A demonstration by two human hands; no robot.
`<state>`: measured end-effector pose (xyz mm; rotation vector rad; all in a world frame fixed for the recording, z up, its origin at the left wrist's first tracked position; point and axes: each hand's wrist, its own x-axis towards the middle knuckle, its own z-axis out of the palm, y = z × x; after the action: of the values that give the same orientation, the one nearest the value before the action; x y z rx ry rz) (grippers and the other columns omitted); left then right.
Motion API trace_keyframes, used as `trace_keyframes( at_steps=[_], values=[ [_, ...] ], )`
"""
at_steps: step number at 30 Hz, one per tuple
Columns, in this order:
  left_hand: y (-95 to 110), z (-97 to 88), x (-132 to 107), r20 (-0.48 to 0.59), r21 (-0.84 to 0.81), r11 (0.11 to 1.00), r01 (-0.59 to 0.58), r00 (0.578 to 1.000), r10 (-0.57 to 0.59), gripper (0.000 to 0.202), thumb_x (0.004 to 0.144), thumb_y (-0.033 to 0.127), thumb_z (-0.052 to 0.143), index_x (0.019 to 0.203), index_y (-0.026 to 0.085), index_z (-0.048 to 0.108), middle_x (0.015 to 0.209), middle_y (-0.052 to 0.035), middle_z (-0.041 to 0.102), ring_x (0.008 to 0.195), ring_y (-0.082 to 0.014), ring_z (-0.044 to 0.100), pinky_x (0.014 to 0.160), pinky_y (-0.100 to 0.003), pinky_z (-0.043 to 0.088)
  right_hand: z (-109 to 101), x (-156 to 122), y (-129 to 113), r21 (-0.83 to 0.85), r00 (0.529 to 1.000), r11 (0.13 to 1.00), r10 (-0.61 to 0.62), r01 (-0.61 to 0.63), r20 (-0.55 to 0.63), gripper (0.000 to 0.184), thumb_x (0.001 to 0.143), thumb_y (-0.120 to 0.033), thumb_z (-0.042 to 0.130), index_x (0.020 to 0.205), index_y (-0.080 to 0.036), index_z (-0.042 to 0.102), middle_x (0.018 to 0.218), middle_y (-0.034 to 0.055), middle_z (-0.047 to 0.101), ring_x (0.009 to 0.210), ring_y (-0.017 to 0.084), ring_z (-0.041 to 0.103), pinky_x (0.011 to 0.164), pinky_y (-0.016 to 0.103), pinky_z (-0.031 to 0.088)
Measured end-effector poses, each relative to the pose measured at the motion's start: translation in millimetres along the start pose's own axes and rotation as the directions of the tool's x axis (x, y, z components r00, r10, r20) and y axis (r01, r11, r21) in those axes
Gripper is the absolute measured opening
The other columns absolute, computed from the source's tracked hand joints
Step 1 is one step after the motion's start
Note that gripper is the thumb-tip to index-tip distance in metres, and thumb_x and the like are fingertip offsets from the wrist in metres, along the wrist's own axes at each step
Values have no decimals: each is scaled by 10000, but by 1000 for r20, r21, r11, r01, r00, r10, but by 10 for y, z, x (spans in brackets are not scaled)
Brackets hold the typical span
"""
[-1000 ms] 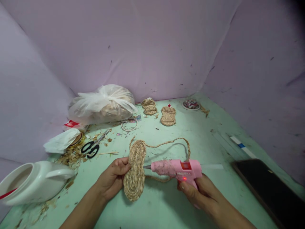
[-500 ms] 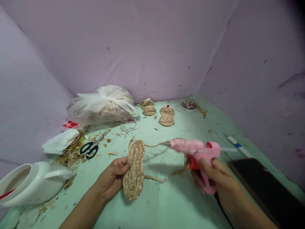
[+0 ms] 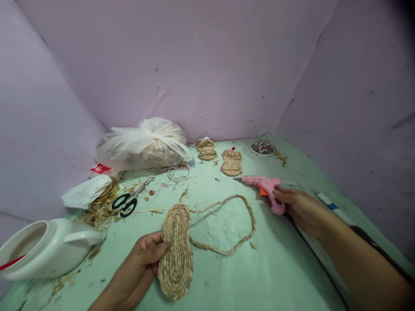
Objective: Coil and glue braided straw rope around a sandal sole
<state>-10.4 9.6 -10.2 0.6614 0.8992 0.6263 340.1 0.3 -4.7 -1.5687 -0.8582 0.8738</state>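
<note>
My left hand (image 3: 147, 259) pinches the left edge of a coiled, braided straw sole (image 3: 177, 255), long and narrow at the waist, held up at a tilt. From its right side a loose braided cord (image 3: 249, 216) loops out over the table. A short cord end sticks up at its top. My right hand (image 3: 300, 209) grips the handle of a pink glue gun (image 3: 266, 185) with an orange trigger. The gun's nozzle points left, beyond the cord loop and apart from the sole. Its black cable trails down toward the front right.
A tied plastic bag (image 3: 145, 144), scissors (image 3: 132, 198), a tape ring (image 3: 179, 172) and a white pitcher (image 3: 55, 248) lie on the left among straw scraps. Two small woven slippers (image 3: 231, 163) and a dish of beads (image 3: 262, 148) sit at the back. A dark phone lies partly behind my right arm.
My right hand has carried the glue gun away and to the back, off the cord. The sole has come slightly nearer and lower with my left hand. The cord loop now shows whole.
</note>
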Motion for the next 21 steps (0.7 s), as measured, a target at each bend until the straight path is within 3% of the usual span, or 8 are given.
trace_keyframes(
  at_steps=[2,5,7,9,10,13,16,21],
  values=[
    [-25,-2,-50,-3,4,1000,2,1000,-2,297,651,269,775,897,110,724,774,-104,718,676,-191,655,666,-272,498,44,-74,-71,-119,993,993,-20,6,-118,147,593,-254,727,698,-183,653,863,141,680,909,348,619,705,441,513],
    [-53,10,-84,-6,32,999,5,1000,-5,303,666,285,764,907,107,721,779,-108,714,676,-198,651,656,-277,495,278,-292,-197,-277,966,944,-222,178,-136,283,706,-270,647,984,-217,656,1261,106,568,1246,321,425,1048,501,293],
    [-68,14,-85,-2,43,999,16,1000,-16,311,668,293,762,912,105,720,768,-108,712,676,-207,655,664,-289,498,513,-446,-250,-389,833,738,-506,552,224,297,835,-270,517,1109,-211,616,1256,117,589,1231,286,464,1059,541,269],
    [-82,13,-80,-7,34,999,25,1000,-25,319,656,301,770,904,106,722,754,-107,712,671,-213,660,669,-299,500,737,-552,-266,-375,680,573,-543,729,492,307,884,-194,449,1158,-203,586,1241,118,608,1247,271,460,1058,580,249],
    [-88,14,-78,-13,27,999,25,1000,-24,322,650,305,773,900,108,724,751,-106,713,669,-214,661,672,-301,501,826,-582,-264,-374,639,529,-523,762,563,313,887,-160,432,1161,-191,581,1220,117,624,1252,273,457,1059,603,230],
    [-94,28,-77,-38,22,1000,17,999,-17,325,646,311,774,899,112,725,768,-108,716,702,-227,667,688,-307,501,967,-602,-243,-387,605,483,-468,785,644,295,872,-112,430,1102,-166,607,1075,100,692,1227,283,484,1055,633,200],
    [-85,58,-82,-45,29,999,20,999,-19,326,644,310,773,899,112,726,779,-112,717,734,-246,672,688,-314,499,978,-597,-216,-376,578,456,-477,807,662,296,845,-77,427,1026,-174,640,910,71,711,1000,249,623,1040,617,233],
    [-61,91,-87,-66,12,1000,25,998,-25,336,635,301,780,907,112,725,765,-111,714,672,-231,660,658,-320,500,994,-658,-158,-319,518,423,-538,848,665,426,767,-21,422,1105,-187,621,852,62,701,751,192,635,815,407,474]
  ],
)
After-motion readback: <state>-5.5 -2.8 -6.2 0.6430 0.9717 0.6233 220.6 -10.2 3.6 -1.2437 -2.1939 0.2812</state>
